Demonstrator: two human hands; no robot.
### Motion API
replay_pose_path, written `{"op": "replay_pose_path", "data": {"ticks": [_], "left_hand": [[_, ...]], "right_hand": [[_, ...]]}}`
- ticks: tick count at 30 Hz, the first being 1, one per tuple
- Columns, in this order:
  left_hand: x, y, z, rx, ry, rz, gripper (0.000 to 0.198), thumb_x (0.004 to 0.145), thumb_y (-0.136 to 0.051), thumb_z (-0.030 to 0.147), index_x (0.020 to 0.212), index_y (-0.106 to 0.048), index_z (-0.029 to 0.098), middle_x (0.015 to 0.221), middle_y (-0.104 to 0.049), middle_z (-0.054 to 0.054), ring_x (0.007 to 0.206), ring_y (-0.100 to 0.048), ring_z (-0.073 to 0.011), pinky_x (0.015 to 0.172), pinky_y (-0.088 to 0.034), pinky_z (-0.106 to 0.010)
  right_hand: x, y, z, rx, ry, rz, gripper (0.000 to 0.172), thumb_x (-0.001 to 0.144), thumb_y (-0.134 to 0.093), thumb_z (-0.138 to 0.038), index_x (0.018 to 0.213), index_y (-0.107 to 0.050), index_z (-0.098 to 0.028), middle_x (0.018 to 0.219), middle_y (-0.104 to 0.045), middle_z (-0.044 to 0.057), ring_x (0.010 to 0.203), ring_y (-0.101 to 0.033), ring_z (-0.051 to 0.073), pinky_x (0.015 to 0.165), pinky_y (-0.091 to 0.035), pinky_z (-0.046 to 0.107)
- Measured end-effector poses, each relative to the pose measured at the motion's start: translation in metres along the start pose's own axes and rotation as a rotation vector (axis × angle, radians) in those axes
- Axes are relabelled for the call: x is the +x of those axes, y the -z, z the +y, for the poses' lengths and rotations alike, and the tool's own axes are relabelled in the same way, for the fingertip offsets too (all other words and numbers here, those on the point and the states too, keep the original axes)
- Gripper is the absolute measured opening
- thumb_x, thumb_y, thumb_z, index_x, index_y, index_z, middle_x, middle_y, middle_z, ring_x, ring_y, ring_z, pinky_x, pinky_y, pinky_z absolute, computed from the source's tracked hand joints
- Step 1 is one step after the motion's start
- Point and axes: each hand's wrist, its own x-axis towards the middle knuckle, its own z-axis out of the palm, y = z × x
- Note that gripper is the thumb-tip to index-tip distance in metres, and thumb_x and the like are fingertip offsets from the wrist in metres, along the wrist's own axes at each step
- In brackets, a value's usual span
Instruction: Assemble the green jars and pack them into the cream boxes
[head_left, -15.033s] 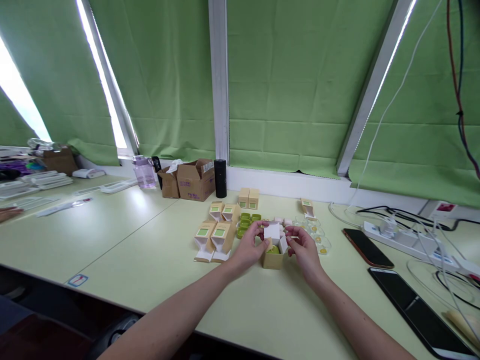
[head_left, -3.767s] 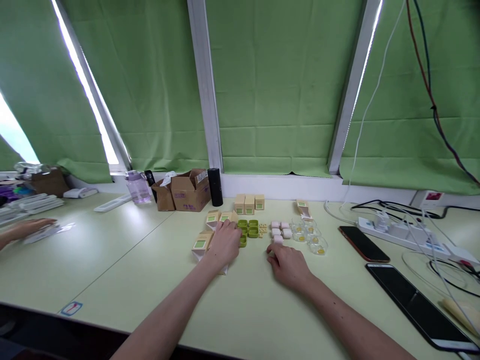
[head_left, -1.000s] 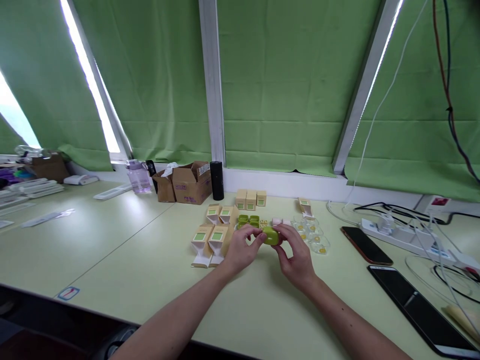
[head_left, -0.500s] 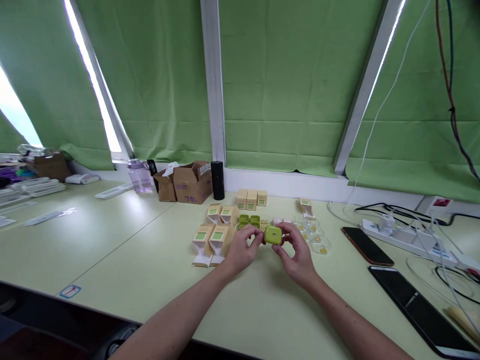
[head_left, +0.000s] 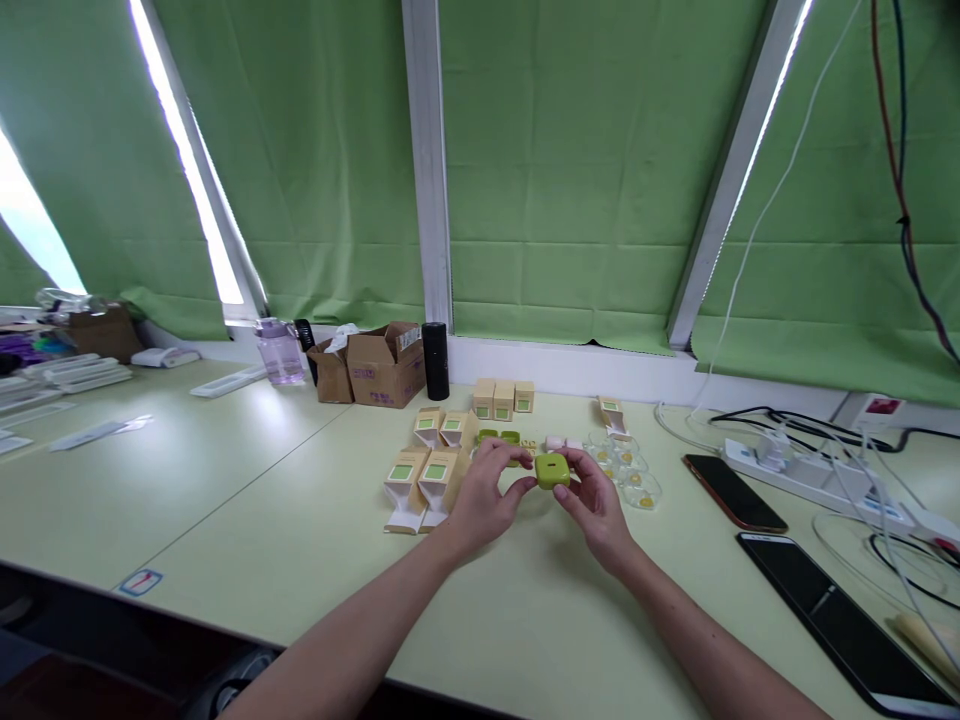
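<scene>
A small glossy green rounded-square case (head_left: 551, 470) is held up over the table, its face with a short dark slot turned toward me. My right hand (head_left: 600, 508) grips its right side between thumb and fingers. On the left edge, the thumb and fingertips of my left hand (head_left: 486, 500) close against it. Partly hidden behind my left hand are more green cases (head_left: 510, 437). Cardboard boxes with green labels (head_left: 437, 475) stand with flaps open beside my left hand. To the right of my right hand lie clear round plastic pieces with yellow centres (head_left: 636, 478).
Several small boxes (head_left: 504, 400) stand near the wall, with another open one (head_left: 613, 415) farther right. A black cylinder (head_left: 435, 360), brown cartons (head_left: 384, 365) and a purple bottle (head_left: 280, 350) line the back. Phones (head_left: 735, 490), a tablet (head_left: 847, 620) and a power strip (head_left: 817, 478) with cables occupy the right.
The green case has turned, so a face with a slot shows instead of the one with a small mark. It has shifted slightly right, and my left fingers have moved along with it.
</scene>
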Motion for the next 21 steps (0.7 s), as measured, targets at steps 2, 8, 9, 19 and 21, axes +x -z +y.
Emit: {"op": "replay_pose_path", "data": {"ticks": [2,8,9,19,21], "left_hand": [[-0.0003,0.0003,-0.0008,0.037,-0.061,0.002,0.022,0.091,-0.067,0.018,0.112,-0.062,0.021,0.107,-0.067,-0.009,0.109,-0.054,-0.0253,0.093,-0.05,-0.041],[-0.001,0.0017,-0.0019,0.136,-0.184,-0.006,0.039,0.093,-0.064,0.017,0.13,-0.055,0.023,0.121,-0.065,-0.012,0.118,-0.05,-0.0291,0.101,-0.048,-0.05],[-0.0012,0.002,-0.0012,0.147,-0.201,-0.02,0.04,0.094,-0.063,0.017,0.132,-0.054,0.024,0.122,-0.065,-0.012,0.119,-0.05,-0.0294,0.102,-0.047,-0.05],[-0.0037,0.0016,0.0043,0.158,-0.274,-0.136,0.042,0.095,-0.056,0.01,0.134,-0.058,0.026,0.129,-0.064,-0.011,0.124,-0.048,-0.03,0.105,-0.046,-0.053],[-0.0029,0.0007,0.0025,0.086,-0.205,-0.107,0.042,0.092,-0.06,0.009,0.13,-0.061,0.026,0.127,-0.065,-0.01,0.124,-0.049,-0.0298,0.106,-0.047,-0.052]], "right_hand": [[0.0003,0.0009,-0.0003,0.009,-0.009,-0.011,0.04,0.095,-0.064,-0.049,0.125,-0.056,-0.024,0.115,-0.065,0.01,0.098,-0.066,0.023,0.086,-0.059,0.039],[0.0014,0.0015,-0.0002,-0.01,-0.017,-0.015,0.04,0.094,-0.065,-0.052,0.12,-0.058,-0.023,0.109,-0.065,0.008,0.096,-0.066,0.023,0.082,-0.058,0.036],[0.0013,0.0014,0.0003,-0.019,-0.02,-0.019,0.04,0.094,-0.065,-0.052,0.119,-0.059,-0.023,0.108,-0.065,0.008,0.095,-0.066,0.023,0.081,-0.058,0.036],[-0.0003,-0.0029,0.0037,-0.191,-0.053,0.004,0.038,0.095,-0.064,-0.052,0.119,-0.062,-0.023,0.103,-0.067,0.006,0.081,-0.061,0.019,0.076,-0.055,0.034],[0.0005,-0.0021,0.0036,-0.251,-0.018,0.035,0.037,0.097,-0.06,-0.05,0.121,-0.063,-0.022,0.101,-0.068,0.006,0.084,-0.062,0.02,0.076,-0.054,0.034]]}}
